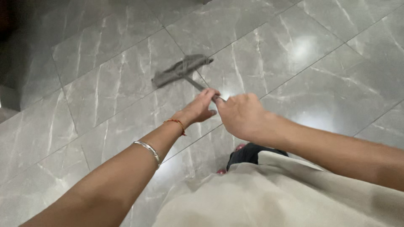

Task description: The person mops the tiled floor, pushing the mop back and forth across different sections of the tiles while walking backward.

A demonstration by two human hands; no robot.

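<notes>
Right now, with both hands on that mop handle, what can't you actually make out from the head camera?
- Mop handle: its upper part is hidden behind the left hand and right hand, so the grip itself is unclear.
- Mop head: motion-blurred; its fabric and exact shape are uncertain.
- Feet: mostly covered by the pale garment.
- Dark object at top left: cut off by the frame edge and in shadow.

No packages, no labels, no signs, no screens in view, head camera, single frame checked edge to edge
</notes>
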